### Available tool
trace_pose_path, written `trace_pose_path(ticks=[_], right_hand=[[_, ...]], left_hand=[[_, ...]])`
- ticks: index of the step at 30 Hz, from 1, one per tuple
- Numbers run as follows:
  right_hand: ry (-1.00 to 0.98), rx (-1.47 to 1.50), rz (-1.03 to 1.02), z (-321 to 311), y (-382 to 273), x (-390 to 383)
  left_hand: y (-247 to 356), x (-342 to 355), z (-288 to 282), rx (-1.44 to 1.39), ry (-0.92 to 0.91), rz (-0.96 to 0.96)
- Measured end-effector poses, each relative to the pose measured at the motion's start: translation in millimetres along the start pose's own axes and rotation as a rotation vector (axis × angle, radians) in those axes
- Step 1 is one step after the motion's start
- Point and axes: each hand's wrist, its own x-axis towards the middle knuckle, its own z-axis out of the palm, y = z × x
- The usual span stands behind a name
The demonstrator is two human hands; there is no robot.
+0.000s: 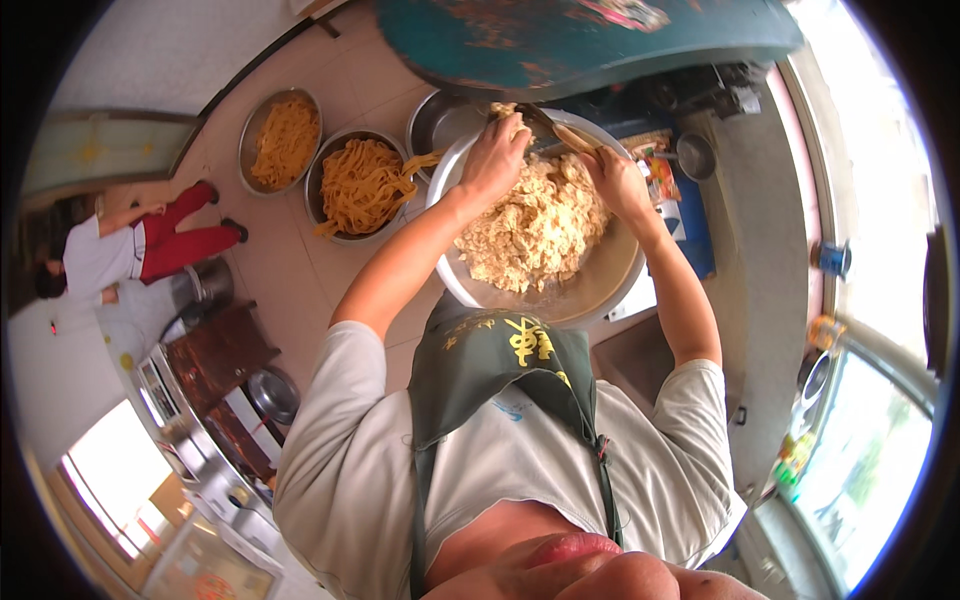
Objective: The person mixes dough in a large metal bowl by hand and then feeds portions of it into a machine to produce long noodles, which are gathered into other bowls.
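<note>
A wide metal basin (610, 275) holds a heap of pale yellow, crumbly dough pieces (535, 225). My left hand (492, 160) is over the basin's far left side, its fingers curled round a clump of dough (508, 110). At the far right side, my right hand (615, 180) is closed on a light wooden stick-like piece (573, 138). A dark, narrow part lies beside that piece; whether they are joined cannot be made out. Both hands are just below the edge of a worn teal machine body (590, 50), which hides what lies behind them.
Left of the basin, two metal bowls hold flat yellow noodles (365, 185) and finer orange-yellow strands (285, 142). A third metal bowl (440, 125) stands partly behind the basin. A counter (750, 250) with a small pot (694, 157) runs along the right. Another person (130, 245) is at the far left.
</note>
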Motion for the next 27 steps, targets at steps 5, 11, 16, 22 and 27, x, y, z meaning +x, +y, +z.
trace_pose_path(ticks=[5,11,16,22,27], right_hand=[[-0.076,-0.093,0.225,-3.6,74.6,-92.2],[0.179,-0.073,-0.1,38.9,107.1,-154.9],[0.257,-0.014,-0.07,51.8,113.4,-160.0],[0.254,-0.007,-0.075,53.6,117.4,-163.0],[0.218,-0.041,-0.087,55.1,118.3,-163.0]], left_hand=[[50.7,-56.3,48.5,-0.195,-0.452,0.109],[72.0,-46.6,91.1,-0.061,-0.833,0.066],[63.7,-42.6,59.4,-0.466,-0.671,-0.185],[72.1,-57.2,38.9,-0.88,-0.445,-0.292],[75.0,-76.6,45.7,-1.241,-0.281,-0.366]])
